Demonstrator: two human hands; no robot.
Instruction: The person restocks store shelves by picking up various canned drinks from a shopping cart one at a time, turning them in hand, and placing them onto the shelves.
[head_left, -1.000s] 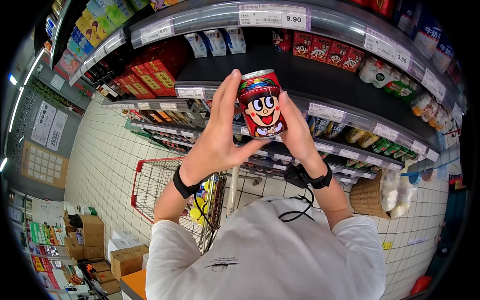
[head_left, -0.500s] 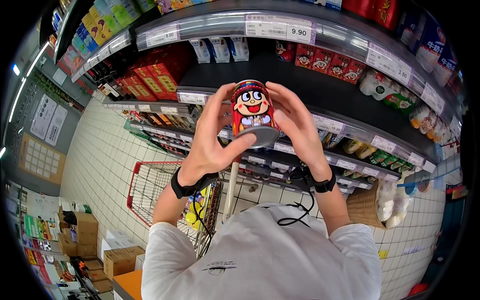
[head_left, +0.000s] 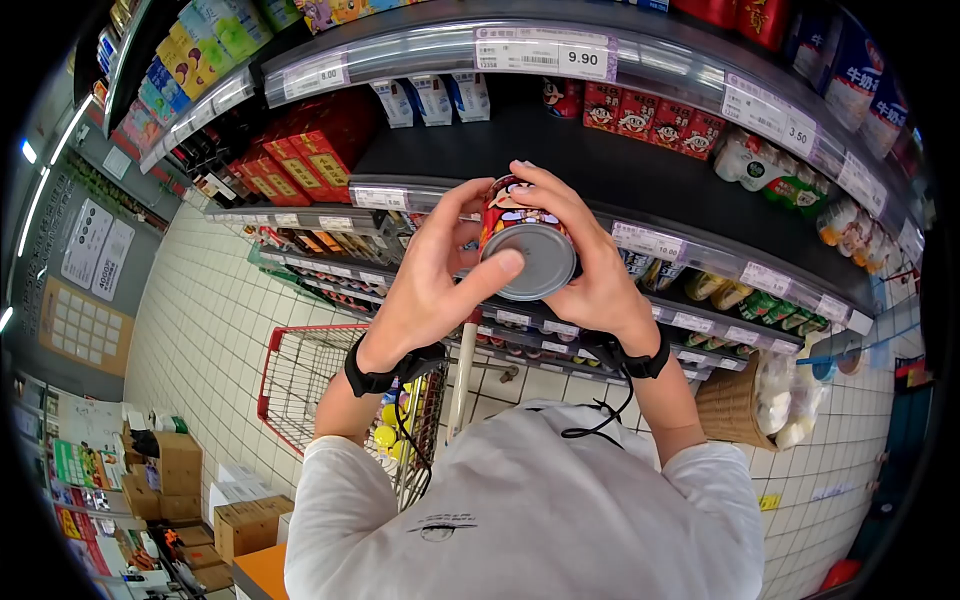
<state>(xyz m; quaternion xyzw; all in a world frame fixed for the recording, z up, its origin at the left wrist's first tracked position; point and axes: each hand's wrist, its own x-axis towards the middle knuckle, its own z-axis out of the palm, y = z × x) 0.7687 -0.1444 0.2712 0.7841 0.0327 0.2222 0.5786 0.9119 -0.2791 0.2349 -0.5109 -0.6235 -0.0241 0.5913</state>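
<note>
Between both hands I hold a red can point(head_left: 530, 255) with a cartoon face on its side. It is tilted so that its grey round end faces me, and the face is largely covered. My left hand point(head_left: 440, 270) wraps the can's left side, its thumb lying on the grey end. Around the right side and over the upper part curl the fingers of my right hand point(head_left: 590, 255). In front of the can is a dark shelf point(head_left: 440, 155). A similar red can point(head_left: 562, 97) stands at the back of that shelf.
Red cartoon-face cartons point(head_left: 637, 117), white-blue cartons point(head_left: 432, 100) and red gift boxes point(head_left: 310, 160) line the shelf. Below left stands a shopping cart point(head_left: 268, 375) with yellow items inside. A wicker basket point(head_left: 730, 405) is on the floor at right, cardboard boxes point(head_left: 245, 525) at lower left.
The can has been tipped so its grey end turns toward me and the cartoon face turns away. My right fingers have moved over its upper part.
</note>
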